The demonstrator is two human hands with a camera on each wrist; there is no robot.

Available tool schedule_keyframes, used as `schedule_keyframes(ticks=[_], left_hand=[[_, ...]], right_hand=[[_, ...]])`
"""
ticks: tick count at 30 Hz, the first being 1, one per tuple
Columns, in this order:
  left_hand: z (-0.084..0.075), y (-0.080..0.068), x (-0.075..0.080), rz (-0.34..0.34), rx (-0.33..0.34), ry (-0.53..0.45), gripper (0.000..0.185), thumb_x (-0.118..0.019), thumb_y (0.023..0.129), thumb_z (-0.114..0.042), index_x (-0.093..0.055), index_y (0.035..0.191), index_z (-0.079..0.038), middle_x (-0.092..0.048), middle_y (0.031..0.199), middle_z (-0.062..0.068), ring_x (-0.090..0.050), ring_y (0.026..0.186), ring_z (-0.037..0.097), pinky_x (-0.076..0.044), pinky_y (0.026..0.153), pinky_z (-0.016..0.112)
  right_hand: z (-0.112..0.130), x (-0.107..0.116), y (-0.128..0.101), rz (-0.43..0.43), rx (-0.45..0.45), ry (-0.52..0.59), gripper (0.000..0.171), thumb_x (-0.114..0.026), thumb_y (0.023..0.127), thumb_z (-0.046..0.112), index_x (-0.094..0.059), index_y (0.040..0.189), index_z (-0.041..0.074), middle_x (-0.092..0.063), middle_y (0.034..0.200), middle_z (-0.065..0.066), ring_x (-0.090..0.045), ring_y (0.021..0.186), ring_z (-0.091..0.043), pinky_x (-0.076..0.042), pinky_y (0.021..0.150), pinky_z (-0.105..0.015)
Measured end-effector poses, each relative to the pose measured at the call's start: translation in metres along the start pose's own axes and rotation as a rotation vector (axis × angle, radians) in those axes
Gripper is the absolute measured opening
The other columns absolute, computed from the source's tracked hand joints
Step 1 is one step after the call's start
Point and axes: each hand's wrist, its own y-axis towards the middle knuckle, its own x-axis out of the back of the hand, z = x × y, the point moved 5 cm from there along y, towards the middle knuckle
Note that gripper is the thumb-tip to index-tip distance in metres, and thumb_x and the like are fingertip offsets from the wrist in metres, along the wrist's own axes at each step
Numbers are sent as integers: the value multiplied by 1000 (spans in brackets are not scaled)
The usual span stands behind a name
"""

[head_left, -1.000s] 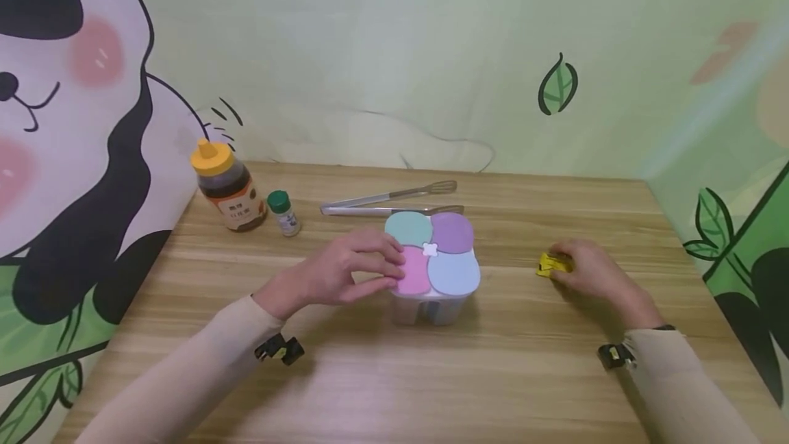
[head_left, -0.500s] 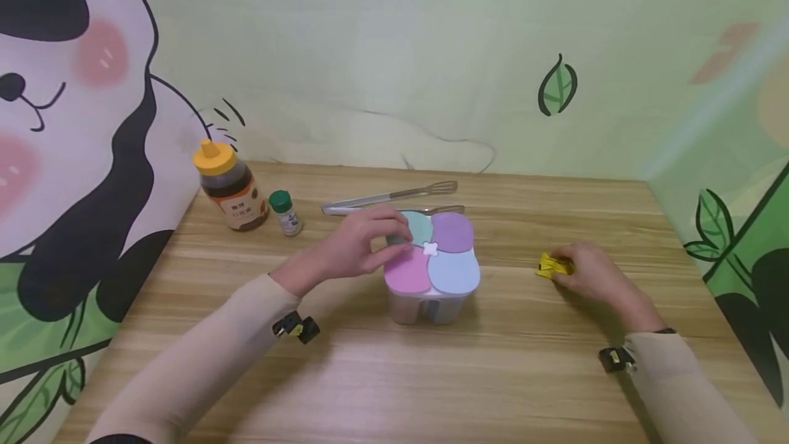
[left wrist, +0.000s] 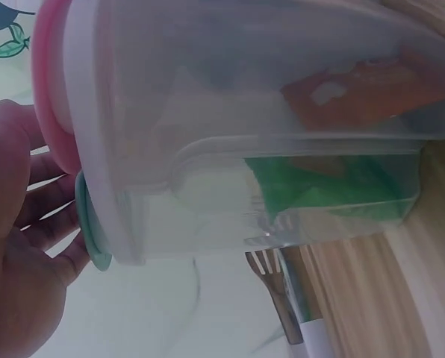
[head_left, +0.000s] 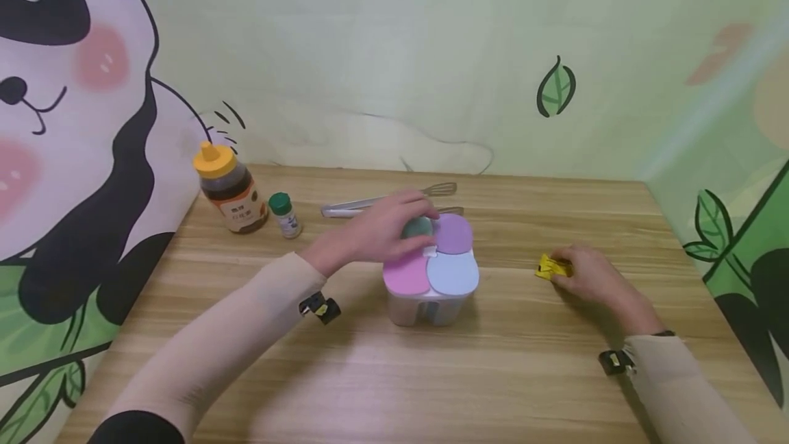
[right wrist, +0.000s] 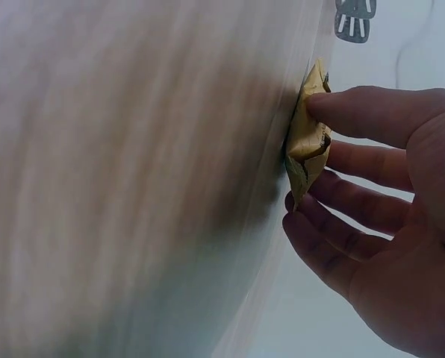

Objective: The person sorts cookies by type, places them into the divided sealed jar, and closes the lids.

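A clear plastic storage box [head_left: 425, 310] stands mid-table, its top made of four petal-shaped lids. My left hand [head_left: 391, 225] reaches over the mint-green lid [head_left: 417, 227], thumb and fingers spread across it, fingertips at its edges. Beside that sit the pink lid [head_left: 405, 275], purple lid [head_left: 453, 233] and blue lid [head_left: 453, 273]. Through the box wall, the left wrist view shows an orange packet [left wrist: 364, 89] and a green packet [left wrist: 319, 186]. On the right, my right hand [head_left: 592, 273] pinches a small crinkled yellow packet [right wrist: 310, 138] low at the tabletop.
A honey-coloured squeeze bottle [head_left: 234, 201] with a yellow cap and a small green-capped shaker [head_left: 285, 214] stand at the back left. Metal tongs [head_left: 342, 210] lie behind the box, partly covered by my left hand. The wall [head_left: 308, 88] borders the table's back.
My left hand has moved from the pink lid rightward and back, over the mint-green lid. The right hand keeps its hold on the yellow packet in the same place.
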Motion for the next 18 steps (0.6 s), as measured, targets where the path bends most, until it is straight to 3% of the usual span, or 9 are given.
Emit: schedule_keyframes(ticks=[5, 18], left_hand=[[1, 11, -3, 88, 24, 3, 47, -70, 89, -36, -61, 125, -7, -62, 122, 4, -56, 116, 18, -44, 104, 33], [2, 33, -13, 260, 34, -13, 62, -71, 87, -43, -56, 134, -5, -58, 129, 8, -55, 114, 17, -46, 99, 29]], right_hand=[[0, 0, -1, -4, -3, 1, 38, -74, 82, 13, -65, 112, -9, -65, 100, -22, -62, 89, -34, -51, 80, -52], [-1, -2, 1, -3, 2, -21, 39, -74, 83, 14, -64, 113, -9, -65, 104, -25, -62, 93, -37, -50, 83, -53]])
